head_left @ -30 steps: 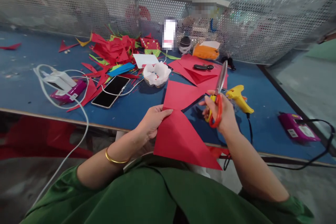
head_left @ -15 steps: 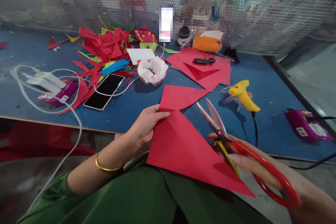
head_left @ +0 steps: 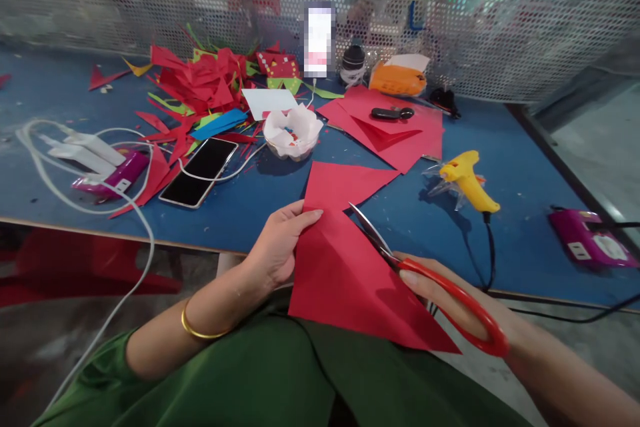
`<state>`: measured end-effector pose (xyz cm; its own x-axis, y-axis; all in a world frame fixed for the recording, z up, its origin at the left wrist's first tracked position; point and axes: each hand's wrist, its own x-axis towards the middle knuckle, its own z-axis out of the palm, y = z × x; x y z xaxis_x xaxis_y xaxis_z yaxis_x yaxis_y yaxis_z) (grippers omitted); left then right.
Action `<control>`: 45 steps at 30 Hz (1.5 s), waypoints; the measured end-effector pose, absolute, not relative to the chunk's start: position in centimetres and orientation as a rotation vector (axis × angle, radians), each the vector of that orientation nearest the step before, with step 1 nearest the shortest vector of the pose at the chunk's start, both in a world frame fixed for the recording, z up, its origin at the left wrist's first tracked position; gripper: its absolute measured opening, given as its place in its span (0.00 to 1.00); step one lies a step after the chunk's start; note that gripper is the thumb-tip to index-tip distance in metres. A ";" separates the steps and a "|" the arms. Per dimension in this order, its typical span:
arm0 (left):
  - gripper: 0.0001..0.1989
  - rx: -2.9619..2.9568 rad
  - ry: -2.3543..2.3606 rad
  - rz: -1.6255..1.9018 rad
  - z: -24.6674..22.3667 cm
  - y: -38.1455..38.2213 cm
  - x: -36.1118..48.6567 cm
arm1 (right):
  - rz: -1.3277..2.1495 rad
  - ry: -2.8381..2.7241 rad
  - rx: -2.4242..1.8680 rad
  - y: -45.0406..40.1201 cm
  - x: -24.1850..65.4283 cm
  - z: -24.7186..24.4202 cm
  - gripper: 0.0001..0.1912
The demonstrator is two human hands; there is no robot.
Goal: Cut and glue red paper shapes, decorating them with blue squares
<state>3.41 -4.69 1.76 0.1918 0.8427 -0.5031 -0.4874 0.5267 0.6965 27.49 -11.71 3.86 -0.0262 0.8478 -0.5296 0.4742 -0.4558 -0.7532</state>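
My left hand (head_left: 280,240) pinches the left edge of a sheet of red paper (head_left: 340,267), thumb on top. From the right, a cut runs into the sheet and parts an upper flap from the larger lower piece. My right hand (head_left: 440,290) grips red-handled scissors (head_left: 450,287), fingers through the handles. Their blades lie nearly together along the cut edge, tips near the inner end of the cut. The lower blade is partly hidden by the paper. The yellow object seen earlier near the right fingers is out of sight.
A yellow glue gun (head_left: 470,180) stands right of the paper. Behind are red sheets (head_left: 365,127), a paper-lined bowl (head_left: 293,137) and a heap of scraps (head_left: 205,83). A phone (head_left: 200,173) and a white cable (head_left: 150,240) lie left; a purple power box (head_left: 590,237) sits far right.
My right hand has moved the scissors left and up to the inner end of the cut, and their blades have drawn closer together. My left hand keeps its grip on the paper.
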 end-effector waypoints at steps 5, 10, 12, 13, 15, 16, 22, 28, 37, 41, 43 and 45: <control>0.08 0.453 0.978 0.990 1.3 -4.9 3.4 | 1.621 -1.382 -1.777 -10.7 26.4 4.4 0.32; 0.09 0.458 0.995 0.978 1.4 -4.8 3.5 | 1.779 -1.647 -1.427 -9.0 25.8 4.8 0.20; 0.08 0.452 1.007 0.967 1.6 -4.7 3.4 | 1.709 -1.712 -1.436 -8.5 25.8 4.9 0.18; 0.08 0.447 1.014 0.960 1.6 -4.6 3.4 | 1.691 -1.732 -1.433 -8.3 25.9 5.0 0.18; 0.08 0.439 1.025 0.949 1.8 -4.2 3.3 | 1.697 -1.757 -1.407 -7.8 26.0 5.2 0.18; 0.09 0.442 1.025 0.948 1.8 -3.9 3.3 | 1.710 -1.759 -1.398 -7.6 26.1 5.3 0.20; 0.11 0.465 0.990 0.950 1.7 -2.3 3.5 | 1.649 -1.741 -1.429 -6.0 26.2 5.9 0.24; 0.09 0.474 0.981 0.997 1.2 -1.9 4.0 | 1.728 -1.740 -1.419 -5.0 26.5 5.8 0.18; 0.09 0.480 0.953 0.984 1.1 -1.6 4.1 | 1.618 -1.785 -1.411 -4.3 26.1 5.3 0.17; 0.09 0.480 0.958 0.979 1.2 -1.6 4.1 | 1.559 -1.835 -1.428 -4.2 26.1 5.1 0.16; 0.09 0.478 0.955 0.974 1.1 -1.6 4.1 | 1.535 -1.878 -1.415 -4.1 26.1 5.2 0.15; 0.08 0.476 0.954 0.970 1.1 -1.6 4.1 | 1.505 -1.899 -1.411 -4.0 26.1 5.2 0.15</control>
<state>4.07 -1.56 1.12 0.2242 0.8576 -0.4628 -0.4767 0.5107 0.7155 26.11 -4.02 5.21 -0.4514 0.8402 -0.3004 0.4845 -0.0520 -0.8732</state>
